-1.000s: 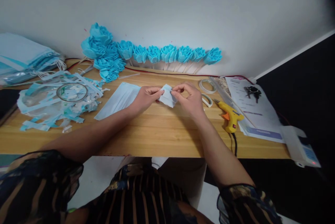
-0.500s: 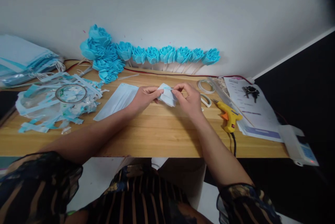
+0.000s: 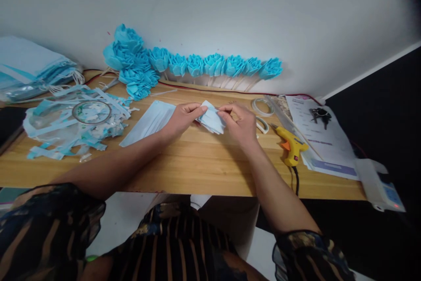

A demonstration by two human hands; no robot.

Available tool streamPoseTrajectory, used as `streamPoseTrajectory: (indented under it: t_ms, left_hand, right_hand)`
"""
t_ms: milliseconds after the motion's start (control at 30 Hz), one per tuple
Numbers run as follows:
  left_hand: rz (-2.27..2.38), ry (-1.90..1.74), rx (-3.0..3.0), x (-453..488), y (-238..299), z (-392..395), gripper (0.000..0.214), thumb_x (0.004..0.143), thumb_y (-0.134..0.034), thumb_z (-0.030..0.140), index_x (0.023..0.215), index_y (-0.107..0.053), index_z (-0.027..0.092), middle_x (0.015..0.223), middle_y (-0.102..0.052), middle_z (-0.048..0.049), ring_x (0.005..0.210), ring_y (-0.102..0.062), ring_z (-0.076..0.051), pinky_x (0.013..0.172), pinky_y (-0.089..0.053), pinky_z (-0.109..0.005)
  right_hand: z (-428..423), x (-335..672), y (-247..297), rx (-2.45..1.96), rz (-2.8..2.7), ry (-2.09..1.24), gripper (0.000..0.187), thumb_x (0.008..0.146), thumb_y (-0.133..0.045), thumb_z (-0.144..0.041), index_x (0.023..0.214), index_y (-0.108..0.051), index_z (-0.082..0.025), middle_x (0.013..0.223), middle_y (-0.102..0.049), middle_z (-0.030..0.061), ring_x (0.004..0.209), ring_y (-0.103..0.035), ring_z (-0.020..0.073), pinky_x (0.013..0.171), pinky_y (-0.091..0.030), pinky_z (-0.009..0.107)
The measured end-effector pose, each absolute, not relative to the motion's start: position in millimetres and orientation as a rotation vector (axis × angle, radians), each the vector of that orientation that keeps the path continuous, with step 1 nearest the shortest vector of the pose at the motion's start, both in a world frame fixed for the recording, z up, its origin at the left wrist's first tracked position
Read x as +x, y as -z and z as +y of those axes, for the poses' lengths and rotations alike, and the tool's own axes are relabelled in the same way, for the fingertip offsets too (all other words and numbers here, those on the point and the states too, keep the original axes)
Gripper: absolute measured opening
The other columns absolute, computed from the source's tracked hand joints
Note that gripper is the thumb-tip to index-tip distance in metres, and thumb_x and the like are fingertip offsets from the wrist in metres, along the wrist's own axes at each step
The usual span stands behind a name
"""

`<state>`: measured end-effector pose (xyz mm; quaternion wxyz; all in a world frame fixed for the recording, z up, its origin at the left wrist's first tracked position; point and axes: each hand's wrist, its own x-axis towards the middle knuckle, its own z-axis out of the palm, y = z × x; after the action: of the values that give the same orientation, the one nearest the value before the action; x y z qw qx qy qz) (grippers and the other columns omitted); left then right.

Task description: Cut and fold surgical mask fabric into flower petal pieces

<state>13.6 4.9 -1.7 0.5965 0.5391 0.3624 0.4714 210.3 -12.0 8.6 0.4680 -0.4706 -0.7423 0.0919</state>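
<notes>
Between my two hands, above the wooden table, is a small stack of pale blue fabric pieces [image 3: 212,119], its layers slightly fanned at the lower edge. My left hand [image 3: 184,119] pinches its left side, thumb on top. On the opposite side, my right hand [image 3: 241,123] grips the upper right corner between thumb and fingers. Flat on the table beside my left wrist lies a pleated light blue sheet [image 3: 149,121], partly covered by that hand. A roll of tape [image 3: 262,125] sits just beyond my right hand.
Blue handmade flowers [image 3: 213,65] on sticks lean along the wall. Fabric scraps [image 3: 95,129] with a ring [image 3: 91,112] on them lie left, near stacked sheets [image 3: 33,68]. At right are a yellow glue gun [image 3: 291,143], another tape roll [image 3: 263,107], papers [image 3: 329,140] and keys [image 3: 320,115].
The fabric pieces have turned a little and fanned out, showing more layers between my hands. Both hands keep hold of them. The camera view has shifted slightly.
</notes>
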Motion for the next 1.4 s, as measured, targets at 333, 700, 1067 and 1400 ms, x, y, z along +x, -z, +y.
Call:
streamPoseTrajectory:
  t_ms: [333, 700, 1067, 1400]
  left_hand:
    - [0.799, -1.124, 1.238, 12.9, 2.8, 6.6, 0.03, 0.072, -0.08, 0.045, 0.071, -0.075, 0.016, 0.066, -0.064, -0.0005, 0.062, -0.053, -0.01, 0.06, -0.043, -0.024]
    - [0.768, -1.087, 1.175, 11.8, 5.2, 5.9, 0.029, 0.076, -0.078, 0.043, 0.077, -0.076, 0.015, 0.073, -0.069, -0.0036, 0.071, -0.061, -0.015, 0.07, -0.05, -0.029]
    - [0.801, -1.126, 1.146, 12.1, 5.9, 10.3, 0.037, 0.074, -0.079, 0.051, 0.074, -0.072, 0.015, 0.07, -0.065, -0.0016, 0.064, -0.057, -0.012, 0.059, -0.048, -0.024]
    - [0.785, -1.065, 1.258, 16.2, -0.5, 2.4, 0.056, 0.08, -0.066, 0.069, 0.071, -0.067, 0.014, 0.066, -0.064, -0.004, 0.061, -0.058, -0.013, 0.057, -0.05, -0.024]
  right_hand:
    - [-10.2, 211.2, -4.2, -1.118, -1.832, -0.228, 0.009, 0.09, -0.068, -0.026, 0.088, -0.078, -0.027, 0.087, -0.077, 0.0001, 0.082, -0.068, 0.0209, 0.086, -0.051, 0.04]
    - [-9.1, 210.6, -3.8, -1.157, -1.788, -0.245, 0.011, 0.089, -0.067, -0.028, 0.091, -0.078, -0.026, 0.094, -0.078, 0.002, 0.086, -0.069, 0.0221, 0.084, -0.053, 0.04]
    - [-9.6, 210.6, -3.0, -1.108, -1.823, -0.2, 0.009, 0.09, -0.067, -0.025, 0.087, -0.075, -0.026, 0.086, -0.075, 0.0009, 0.083, -0.067, 0.0219, 0.086, -0.05, 0.041]
    - [-10.4, 208.8, -1.8, -1.131, -1.852, -0.254, 0.009, 0.089, -0.067, -0.026, 0.092, -0.075, -0.025, 0.087, -0.075, 0.0013, 0.083, -0.067, 0.0211, 0.086, -0.05, 0.04]
